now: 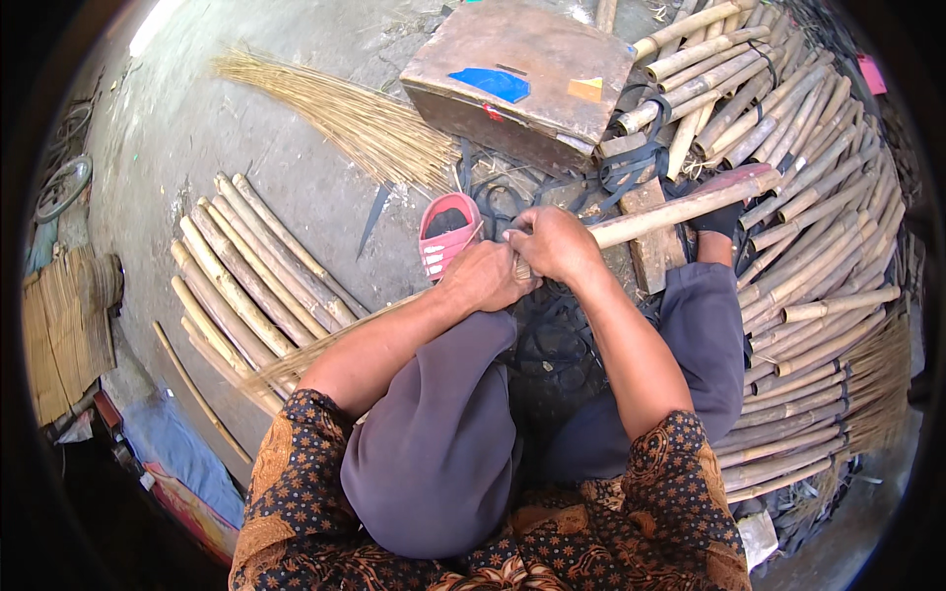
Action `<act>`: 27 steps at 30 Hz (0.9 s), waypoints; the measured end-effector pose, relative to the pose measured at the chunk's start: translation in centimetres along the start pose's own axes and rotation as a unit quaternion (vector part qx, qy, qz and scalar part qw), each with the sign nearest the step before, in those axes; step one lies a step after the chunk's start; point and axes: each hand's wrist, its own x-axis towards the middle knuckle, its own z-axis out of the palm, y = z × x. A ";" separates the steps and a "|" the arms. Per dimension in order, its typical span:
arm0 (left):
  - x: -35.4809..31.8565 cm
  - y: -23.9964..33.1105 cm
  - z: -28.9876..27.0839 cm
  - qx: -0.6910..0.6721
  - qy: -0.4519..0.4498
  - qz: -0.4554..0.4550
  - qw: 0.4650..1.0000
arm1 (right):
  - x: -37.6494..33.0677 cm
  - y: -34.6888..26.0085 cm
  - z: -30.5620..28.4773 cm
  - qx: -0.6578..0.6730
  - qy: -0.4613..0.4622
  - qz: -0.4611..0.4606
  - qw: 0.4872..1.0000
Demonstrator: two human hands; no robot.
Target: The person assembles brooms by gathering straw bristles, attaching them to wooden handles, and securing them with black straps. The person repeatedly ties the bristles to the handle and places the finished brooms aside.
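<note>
A pale bamboo pole [680, 209] lies across in front of me, its far end to the right near my foot. Around its near end my left hand [486, 277] is closed, where the pole meets a bundle of thin dry sticks [330, 345] that runs back under my left forearm. Close beside it, my right hand [554, 244] is closed at the same joint, thumb and fingers pinched together. Whether a strip is between those fingers is hidden. Dark rubber strips [542, 330] lie tangled on the ground below my hands.
A worn wooden box [522, 59] stands ahead, with a fan of loose thin sticks [335, 113] to its left. Several bamboo poles [241, 266] lie at left. Finished stick brooms with bamboo handles [818, 246] are piled at right. A wooden block [650, 236] sits by my right foot.
</note>
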 end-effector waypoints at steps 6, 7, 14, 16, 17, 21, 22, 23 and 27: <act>-0.1 -1.2 -0.1 -0.094 0.017 0.069 0.993 | -5.9 0.3 1.2 0.422 -0.001 -0.010 0.906; 0.1 -1.3 -0.1 -0.090 0.009 0.031 0.995 | -7.4 0.1 2.4 0.473 0.033 -0.009 0.881; 1.2 -0.1 -0.6 -0.004 -0.049 -0.104 0.993 | -14.4 2.3 5.0 0.322 0.061 -0.002 0.945; 0.9 0.2 -1.9 -0.015 -0.030 -0.111 0.993 | -17.1 3.4 5.3 0.284 0.068 -0.028 0.956; 0.5 0.2 -3.0 -0.035 -0.011 -0.105 0.994 | -18.2 4.4 5.4 0.282 0.069 -0.034 0.956; -1.1 1.0 -7.6 -0.143 -0.009 -0.082 0.986 | -18.9 9.5 8.0 0.223 0.034 0.000 0.974; -1.9 1.5 -8.3 -0.216 -0.020 -0.086 0.972 | -17.5 10.7 8.8 0.208 0.051 -0.013 0.977; -2.4 2.1 -8.8 -0.225 -0.036 -0.072 0.971 | -15.5 11.6 9.4 0.187 0.059 -0.010 0.980; -4.3 4.0 -9.2 -0.284 -0.158 0.011 0.946 | -5.6 11.7 9.5 0.049 0.237 -0.182 0.953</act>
